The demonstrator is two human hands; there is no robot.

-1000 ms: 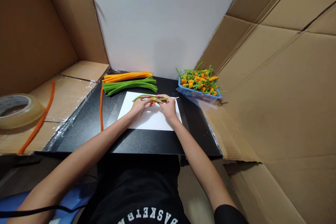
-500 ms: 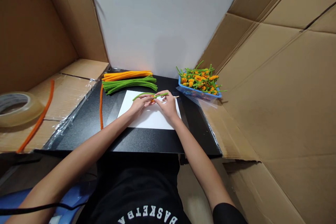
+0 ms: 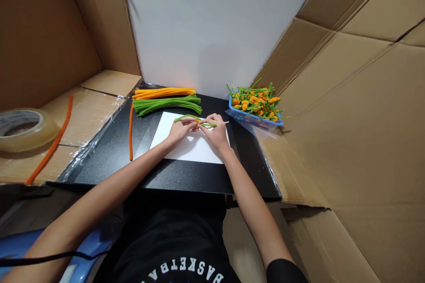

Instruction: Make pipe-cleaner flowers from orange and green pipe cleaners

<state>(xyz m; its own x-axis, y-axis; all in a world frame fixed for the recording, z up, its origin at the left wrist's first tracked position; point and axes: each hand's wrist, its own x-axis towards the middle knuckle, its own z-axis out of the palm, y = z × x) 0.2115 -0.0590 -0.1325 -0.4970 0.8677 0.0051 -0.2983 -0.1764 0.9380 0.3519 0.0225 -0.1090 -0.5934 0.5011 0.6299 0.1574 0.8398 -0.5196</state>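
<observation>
Over a white sheet (image 3: 186,151), both hands meet at a small orange piece (image 3: 196,124) with a green fuzzy stem (image 3: 186,116) bent around it. My left hand (image 3: 181,130) is closed, its fingertips pinching the orange piece. The fingers of my right hand (image 3: 215,130) are pressed together on the green stem just to the right of it. A thin pale stick (image 3: 226,122) pokes out beyond my right hand; the rest of it is hidden by the fingers.
Orange stems (image 3: 164,92) and green stems (image 3: 168,105) lie behind the sheet. A blue basket (image 3: 255,119) of orange-and-green pieces stands at the back right. Single orange stems (image 3: 131,132) and a tape roll (image 3: 26,130) are at left. Cardboard walls flank the black table (image 3: 186,177).
The view has shifted slightly. The green stem's right part, which pointed up and right past my right fingers, now lies lower, across those fingers. Both hands remain together at the orange piece.
</observation>
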